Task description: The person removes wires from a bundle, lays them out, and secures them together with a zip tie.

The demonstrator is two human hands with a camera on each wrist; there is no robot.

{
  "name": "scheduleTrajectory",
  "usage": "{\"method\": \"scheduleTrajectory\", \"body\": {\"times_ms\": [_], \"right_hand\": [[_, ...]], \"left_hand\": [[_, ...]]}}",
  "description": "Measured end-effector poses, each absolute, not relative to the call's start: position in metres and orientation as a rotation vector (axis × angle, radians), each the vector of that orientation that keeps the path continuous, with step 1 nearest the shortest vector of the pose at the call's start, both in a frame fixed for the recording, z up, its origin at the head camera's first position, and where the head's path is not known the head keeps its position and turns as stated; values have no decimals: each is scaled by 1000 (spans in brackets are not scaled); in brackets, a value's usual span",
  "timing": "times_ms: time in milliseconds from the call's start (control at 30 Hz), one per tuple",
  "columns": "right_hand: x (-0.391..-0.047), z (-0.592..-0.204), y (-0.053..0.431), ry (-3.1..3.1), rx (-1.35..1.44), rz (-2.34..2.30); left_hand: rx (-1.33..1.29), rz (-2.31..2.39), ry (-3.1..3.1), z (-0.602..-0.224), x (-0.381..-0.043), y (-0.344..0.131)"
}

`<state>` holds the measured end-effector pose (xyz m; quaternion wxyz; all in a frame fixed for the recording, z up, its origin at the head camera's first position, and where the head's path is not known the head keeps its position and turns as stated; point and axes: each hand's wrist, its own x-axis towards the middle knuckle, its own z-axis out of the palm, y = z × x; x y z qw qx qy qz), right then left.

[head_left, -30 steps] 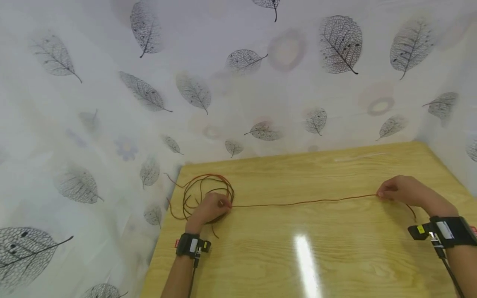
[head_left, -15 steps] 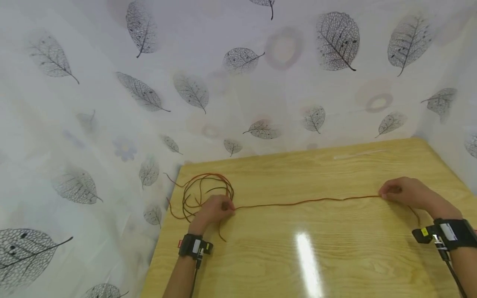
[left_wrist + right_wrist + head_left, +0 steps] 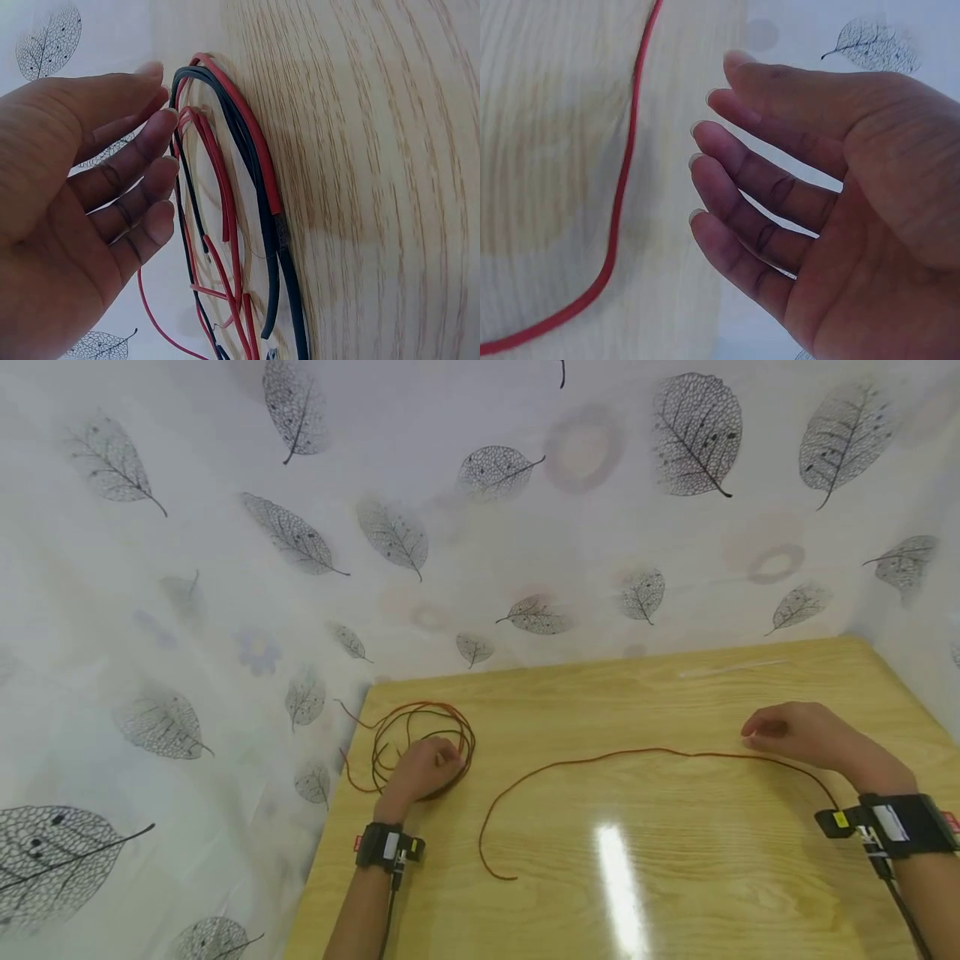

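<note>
My left hand [image 3: 422, 770] is over the loose coil of red and dark wires [image 3: 238, 116] at the table's left side. In the left wrist view its fingers are loosely bent beside the coil, with nothing between them. A single red wire [image 3: 660, 749] lies across the middle of the table, its left end curving toward the front. My right hand [image 3: 802, 735] hovers at the right part of this wire, fingers relaxed and holding nothing. From the right wrist, the red wire [image 3: 622, 180] shows apart from the fingertips.
The wood-grain table [image 3: 712, 843] runs back to a pale curtain [image 3: 525, 543] printed with leaves. This curtain also hangs along the left side. Both wrists carry black straps, the left strap [image 3: 380, 846] and the right strap [image 3: 903, 822], with cables trailing forward.
Both hands have let go of the single red wire, which was stretched between them. It now lies curved on the table. My left hand has moved slightly back over the coil.
</note>
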<state>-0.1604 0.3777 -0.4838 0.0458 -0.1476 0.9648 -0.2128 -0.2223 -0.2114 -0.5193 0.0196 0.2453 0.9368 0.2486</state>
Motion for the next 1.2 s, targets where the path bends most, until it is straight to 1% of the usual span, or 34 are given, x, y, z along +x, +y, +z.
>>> {"method": "scheduleTrajectory", "body": {"times_ms": [167, 300, 433, 633, 833, 933, 1033, 1200], "right_hand": [[-168, -473, 355, 2948, -523, -685], [-180, -472, 336, 2922, -584, -725], [-192, -475, 308, 2870, -649, -766], [-208, -469, 250, 2832, -800, -794], [-219, -460, 177, 2778, -1056, -811], [-224, -458, 140, 2765, -1200, -801], [-229, -457, 108, 2788, -1321, -744], [-236, -456, 73, 2829, -1475, -603]], "left_hand": [[694, 706, 2898, -521, -221, -210], [645, 632, 2901, -523, -220, -210], [649, 603, 2910, -525, -219, -211], [691, 598, 2937, -521, -222, -209], [666, 638, 2999, -512, -227, -206], [722, 690, 3032, -504, -228, -203], [834, 717, 3043, -496, -229, -199], [965, 685, 3018, -481, -226, -192]]}}
